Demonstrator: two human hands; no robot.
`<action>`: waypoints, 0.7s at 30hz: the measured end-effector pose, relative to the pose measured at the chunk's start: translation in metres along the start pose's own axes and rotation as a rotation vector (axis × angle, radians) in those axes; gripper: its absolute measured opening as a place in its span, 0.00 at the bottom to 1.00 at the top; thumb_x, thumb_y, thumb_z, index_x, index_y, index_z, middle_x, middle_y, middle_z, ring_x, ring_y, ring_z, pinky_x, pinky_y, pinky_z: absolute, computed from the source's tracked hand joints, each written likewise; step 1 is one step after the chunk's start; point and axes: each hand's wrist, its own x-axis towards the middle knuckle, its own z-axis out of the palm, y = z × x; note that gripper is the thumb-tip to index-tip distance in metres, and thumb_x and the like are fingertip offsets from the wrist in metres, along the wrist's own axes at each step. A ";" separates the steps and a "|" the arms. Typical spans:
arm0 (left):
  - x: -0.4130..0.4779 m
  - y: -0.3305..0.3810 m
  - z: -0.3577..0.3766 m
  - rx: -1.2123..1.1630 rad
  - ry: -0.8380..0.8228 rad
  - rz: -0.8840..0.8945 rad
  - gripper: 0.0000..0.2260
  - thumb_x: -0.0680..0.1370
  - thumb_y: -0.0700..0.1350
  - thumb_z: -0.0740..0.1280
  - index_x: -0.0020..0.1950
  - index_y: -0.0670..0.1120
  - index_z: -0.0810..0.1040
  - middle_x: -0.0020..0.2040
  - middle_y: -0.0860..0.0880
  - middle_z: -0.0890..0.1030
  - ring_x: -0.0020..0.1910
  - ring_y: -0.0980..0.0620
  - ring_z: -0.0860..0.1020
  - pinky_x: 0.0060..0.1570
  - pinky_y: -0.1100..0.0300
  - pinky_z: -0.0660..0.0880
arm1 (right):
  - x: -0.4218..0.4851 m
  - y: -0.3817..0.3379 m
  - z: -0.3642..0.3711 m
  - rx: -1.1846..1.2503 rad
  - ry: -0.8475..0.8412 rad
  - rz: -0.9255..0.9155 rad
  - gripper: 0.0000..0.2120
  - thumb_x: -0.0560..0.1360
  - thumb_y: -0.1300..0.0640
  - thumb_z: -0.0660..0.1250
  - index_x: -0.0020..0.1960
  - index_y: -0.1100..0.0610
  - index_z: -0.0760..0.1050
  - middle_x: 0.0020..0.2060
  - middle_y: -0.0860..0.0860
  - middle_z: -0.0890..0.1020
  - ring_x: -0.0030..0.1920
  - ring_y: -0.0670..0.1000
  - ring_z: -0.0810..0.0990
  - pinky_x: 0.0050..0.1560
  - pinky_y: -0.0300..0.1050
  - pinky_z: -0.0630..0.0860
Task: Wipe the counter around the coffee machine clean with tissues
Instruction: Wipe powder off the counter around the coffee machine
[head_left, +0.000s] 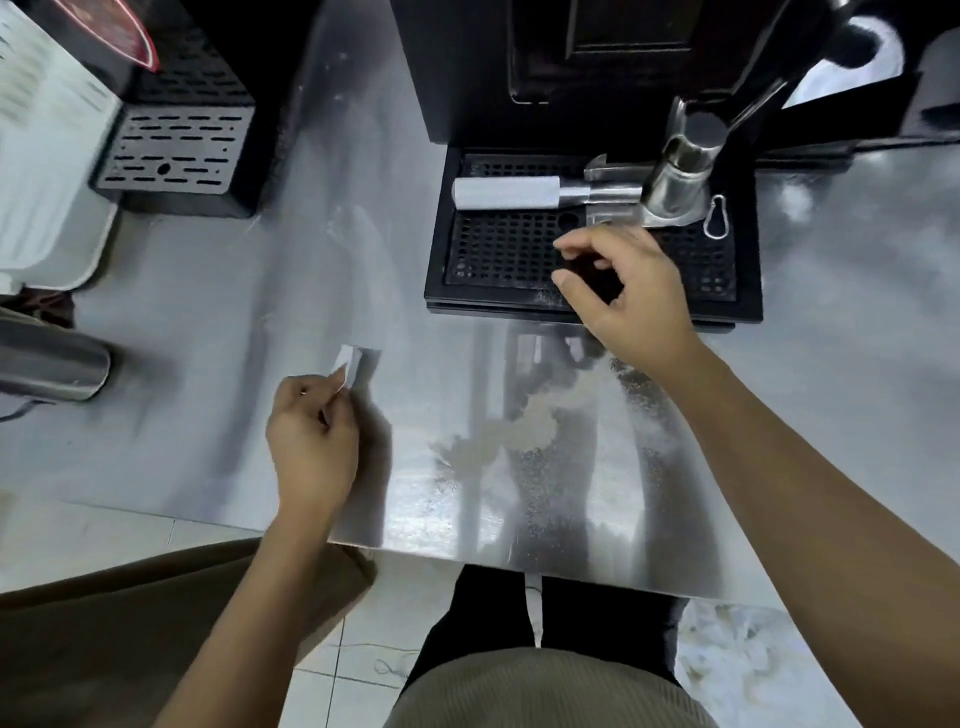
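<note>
Over the counter (208, 312), left hand (311, 441) pinches a tissue (347, 364); right hand (623, 296) hangs loosely curled, empty

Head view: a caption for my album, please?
Left hand pinches a small white tissue over the spill-stained steel counter; right hand poised over the black coffee-machine drip tray.

— Location type?
— Coffee preparation station in a café or a small commercial kitchen. Indicators: brushed stainless-steel counter (260, 291); black coffee machine (467, 67) with perforated drip tray (498, 254); portafilter (506, 193) laid across that tray.
— Further evidence?
— A second slotted tray (176, 150) stands at the left on the same counter. Brown powder residue (524, 421) marks the steel. Floor (363, 670): pale tiles.
</note>
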 end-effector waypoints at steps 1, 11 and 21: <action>-0.004 -0.003 0.001 0.025 0.011 0.002 0.12 0.78 0.34 0.62 0.57 0.42 0.82 0.48 0.49 0.74 0.46 0.49 0.77 0.48 0.77 0.66 | -0.001 0.001 -0.001 -0.047 -0.041 -0.032 0.12 0.76 0.54 0.68 0.59 0.55 0.79 0.52 0.47 0.81 0.59 0.48 0.73 0.60 0.39 0.70; -0.086 0.073 0.057 -0.113 -0.135 0.211 0.16 0.76 0.32 0.62 0.59 0.43 0.82 0.47 0.49 0.75 0.42 0.59 0.74 0.44 0.77 0.68 | -0.030 0.012 -0.026 -0.583 -0.265 -0.005 0.22 0.83 0.42 0.50 0.75 0.45 0.63 0.75 0.46 0.64 0.77 0.52 0.56 0.73 0.65 0.44; -0.058 0.023 0.016 0.013 0.079 -0.057 0.12 0.77 0.31 0.63 0.57 0.39 0.81 0.48 0.49 0.73 0.42 0.65 0.73 0.46 0.81 0.65 | -0.032 0.014 -0.027 -0.762 -0.364 0.010 0.25 0.82 0.41 0.42 0.78 0.41 0.52 0.78 0.44 0.56 0.78 0.54 0.53 0.71 0.67 0.48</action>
